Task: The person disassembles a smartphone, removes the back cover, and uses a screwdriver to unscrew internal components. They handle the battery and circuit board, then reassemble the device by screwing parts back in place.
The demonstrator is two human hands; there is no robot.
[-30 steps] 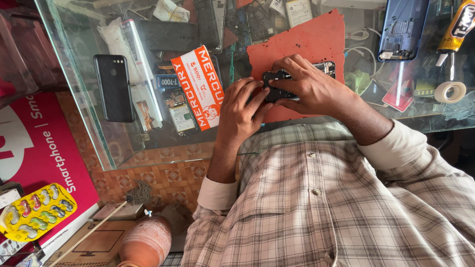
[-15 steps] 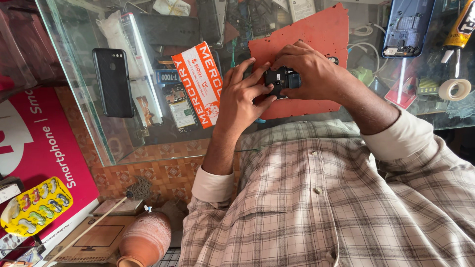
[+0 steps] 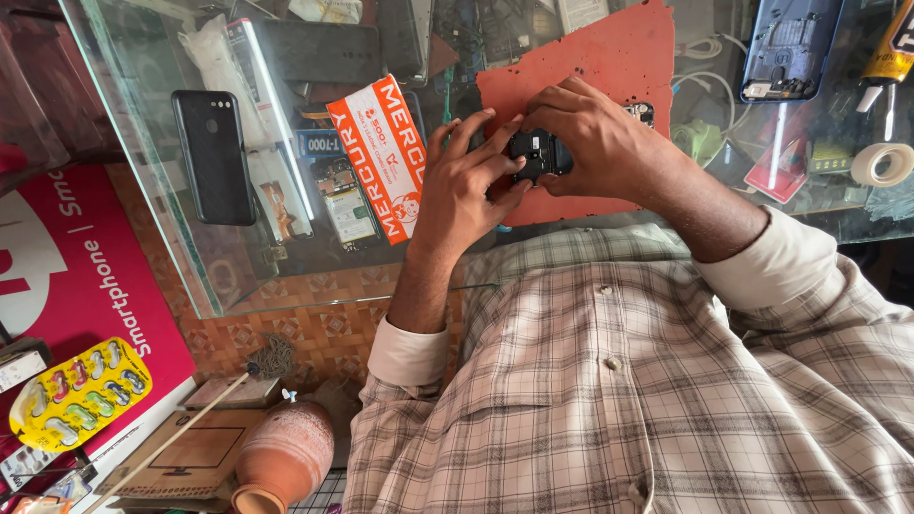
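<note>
Glass counter (image 3: 143, 181): one, spanning the far half of the scene; everything below rests on or under its top.
Pink poster (image 3: 67, 276): one, at the near left, leaning beside the counter.
Red work mat (image 3: 609, 57): one, on the glass at centre right, directly under both hands.
Clay pot (image 3: 286, 457): one, near left, by the person's left elbow, on its side.
Black phone (image 3: 213, 157): one, face down on the glass, well left of the hands.
Orange-and-white box (image 3: 376, 157): one, lying slantwise just left of the left hand.
Opened phone shell (image 3: 790, 48): one, blue-black, far right, well apart from the hands.
Left hand (image 3: 466, 186): one, fingers spread and curled, fingertips pressing the left end of the small black device.
Right hand (image 3: 600, 143): one, closed over the device's right end from above, covering part of it.
Yellow blister tray (image 3: 81, 390): one, near left, on the poster's lower edge.
Tape roll (image 3: 884, 164): one, white, far right edge.
Small black device (image 3: 538, 154): one, held between both hands above the mat's near edge, at centre of the scene; whether it touches the mat cannot be told.
</note>
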